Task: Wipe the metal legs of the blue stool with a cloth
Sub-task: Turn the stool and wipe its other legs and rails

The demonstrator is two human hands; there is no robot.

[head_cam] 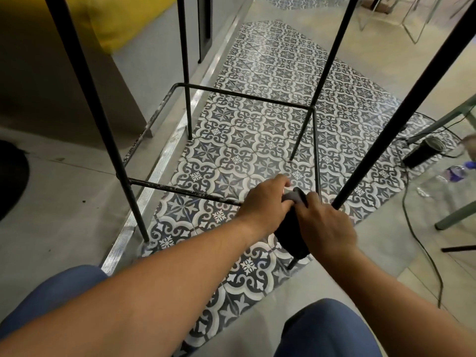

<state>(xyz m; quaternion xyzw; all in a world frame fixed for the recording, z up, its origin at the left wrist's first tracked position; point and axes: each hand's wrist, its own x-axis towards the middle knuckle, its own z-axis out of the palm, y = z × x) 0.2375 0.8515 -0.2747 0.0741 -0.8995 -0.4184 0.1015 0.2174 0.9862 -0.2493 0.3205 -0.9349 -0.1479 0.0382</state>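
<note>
Both hands close around a dark cloth (pixel 292 231) low on a black metal stool leg (pixel 401 119). The left hand (pixel 262 199) curls its fingers over the upper fold of the cloth, at the point where the scuffed foot rail (pixel 180 190) meets that leg. The right hand (pixel 325 225) grips the cloth from the other side, fingers wrapped down and knuckles up; the two hands are nearly touching. A loose end of the cloth hangs beneath them, just above the leg's foot.

The leg slants up and away to the upper right. Three more legs (pixel 95 112) stand to the left and behind, joined by the square rail, all resting on patterned grey-and-white floor tiles (pixel 257 140). The person's knees (pixel 59 297), in blue trousers, frame the bottom edge. Off to the right, a dark tumbler (pixel 422 153), a plastic bottle (pixel 456 173) and a trailing cable (pixel 417 238) lie on the floor.
</note>
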